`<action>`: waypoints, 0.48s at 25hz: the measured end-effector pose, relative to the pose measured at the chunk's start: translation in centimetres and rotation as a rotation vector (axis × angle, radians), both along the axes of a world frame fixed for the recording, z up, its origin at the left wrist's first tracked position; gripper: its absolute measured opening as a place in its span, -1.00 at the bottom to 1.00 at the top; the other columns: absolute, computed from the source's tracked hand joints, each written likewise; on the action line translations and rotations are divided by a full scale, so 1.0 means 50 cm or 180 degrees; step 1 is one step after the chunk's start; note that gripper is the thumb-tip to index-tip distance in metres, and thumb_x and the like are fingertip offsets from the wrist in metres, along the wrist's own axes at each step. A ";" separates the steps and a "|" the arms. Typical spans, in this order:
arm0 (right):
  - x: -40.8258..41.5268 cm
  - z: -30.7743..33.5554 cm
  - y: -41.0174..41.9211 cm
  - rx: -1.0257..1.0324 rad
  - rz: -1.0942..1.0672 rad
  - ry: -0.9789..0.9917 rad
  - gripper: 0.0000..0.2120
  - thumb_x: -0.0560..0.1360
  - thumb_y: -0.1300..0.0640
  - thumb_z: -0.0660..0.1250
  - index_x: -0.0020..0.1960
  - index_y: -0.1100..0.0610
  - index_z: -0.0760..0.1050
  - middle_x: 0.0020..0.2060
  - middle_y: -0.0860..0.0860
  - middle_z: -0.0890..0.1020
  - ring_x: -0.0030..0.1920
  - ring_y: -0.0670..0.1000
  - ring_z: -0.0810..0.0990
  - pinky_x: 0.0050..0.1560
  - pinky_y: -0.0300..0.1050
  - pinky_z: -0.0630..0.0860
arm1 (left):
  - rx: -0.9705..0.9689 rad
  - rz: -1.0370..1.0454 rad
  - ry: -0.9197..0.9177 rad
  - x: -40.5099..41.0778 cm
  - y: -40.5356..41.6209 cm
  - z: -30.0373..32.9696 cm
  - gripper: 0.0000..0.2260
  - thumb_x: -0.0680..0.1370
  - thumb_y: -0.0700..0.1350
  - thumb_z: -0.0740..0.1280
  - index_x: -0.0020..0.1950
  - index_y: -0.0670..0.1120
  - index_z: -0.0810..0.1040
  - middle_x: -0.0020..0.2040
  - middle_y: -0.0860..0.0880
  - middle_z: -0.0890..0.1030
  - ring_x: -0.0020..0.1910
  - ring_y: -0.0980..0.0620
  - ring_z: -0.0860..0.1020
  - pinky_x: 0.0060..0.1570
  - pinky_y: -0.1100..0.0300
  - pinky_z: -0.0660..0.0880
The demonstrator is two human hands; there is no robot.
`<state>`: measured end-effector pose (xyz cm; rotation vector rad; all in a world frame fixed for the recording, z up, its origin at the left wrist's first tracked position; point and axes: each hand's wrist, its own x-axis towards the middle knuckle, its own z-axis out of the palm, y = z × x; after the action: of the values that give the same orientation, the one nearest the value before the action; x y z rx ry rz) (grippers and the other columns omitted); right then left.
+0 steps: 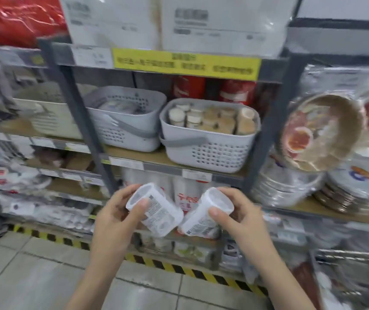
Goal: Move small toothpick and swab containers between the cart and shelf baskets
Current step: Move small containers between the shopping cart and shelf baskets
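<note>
My left hand (114, 217) grips a small white round container (156, 211) with a printed label, thumb across its side. My right hand (239, 217) grips a second white container (205, 214), tilted the other way; the two containers nearly touch at their lower ends. Both are held in front of the shelf, below the basket level. On the middle shelf stands a grey perforated basket (208, 153) holding several small round containers with white and tan lids (212, 120). A second grey basket (125, 135) stands to its left.
A grey metal shelf post (83, 121) rises left of the baskets. Stacks of wrapped paper plates (322, 130) fill the right shelf. A yellow sign (185, 63) hangs on the upper shelf edge. Black-and-yellow tape (179, 268) marks the tiled floor.
</note>
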<state>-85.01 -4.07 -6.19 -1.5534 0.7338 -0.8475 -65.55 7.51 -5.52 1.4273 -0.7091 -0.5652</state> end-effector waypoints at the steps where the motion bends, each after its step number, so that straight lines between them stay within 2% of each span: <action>1: 0.051 0.011 0.004 -0.0039 0.0062 -0.0014 -0.69 0.31 -0.07 0.49 0.04 -0.11 0.58 -0.02 -0.08 0.65 -0.01 -0.05 0.63 -0.18 -0.15 0.59 | 0.0001 0.0086 -0.0070 0.046 0.010 0.016 -0.84 0.50 -0.17 0.35 0.04 0.04 0.59 -0.18 0.14 0.67 -0.26 0.21 0.60 -0.32 0.40 0.50; 4: 0.190 0.029 0.001 -0.0217 0.0105 0.0003 -0.63 0.35 -0.11 0.48 0.12 -0.09 0.55 0.03 -0.13 0.64 0.06 -0.09 0.61 0.02 -0.07 0.58 | -0.0012 0.0190 -0.0341 0.182 0.021 0.051 -0.84 0.51 -0.16 0.34 0.03 0.07 0.58 -0.18 0.15 0.66 -0.26 0.23 0.59 -0.33 0.42 0.49; 6: 0.254 0.040 -0.004 -0.0253 0.0082 -0.0049 -0.66 0.38 -0.06 0.48 0.12 -0.09 0.54 0.02 -0.18 0.63 0.05 -0.14 0.60 0.01 -0.15 0.56 | -0.0016 0.0160 -0.0453 0.251 0.013 0.064 -0.83 0.50 -0.11 0.35 0.07 0.05 0.59 -0.11 0.13 0.67 -0.19 0.21 0.61 -0.28 0.39 0.51; 10: 0.334 0.066 -0.029 -0.0267 0.0014 -0.0120 -0.68 0.34 0.00 0.43 0.09 -0.11 0.53 -0.02 -0.18 0.65 0.02 -0.14 0.61 -0.06 -0.25 0.54 | -0.0047 0.0124 -0.0441 0.338 -0.030 0.087 -0.68 0.39 0.04 0.36 0.12 0.03 0.58 -0.03 0.11 0.66 -0.06 0.14 0.62 -0.10 0.21 0.55; 12: 0.356 0.081 -0.057 -0.0330 -0.0038 -0.0196 -0.68 0.38 0.04 0.48 0.11 -0.06 0.53 -0.02 -0.15 0.66 0.01 -0.13 0.62 -0.09 -0.28 0.53 | -0.0197 0.0095 -0.0343 0.365 -0.068 0.097 -0.69 0.38 0.02 0.37 0.10 0.02 0.58 -0.05 0.10 0.67 -0.06 0.14 0.62 -0.12 0.27 0.55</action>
<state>-67.20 -6.94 -2.16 -1.6087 0.6641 -0.9508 -47.28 4.09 -0.67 1.4162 -0.7829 -0.4420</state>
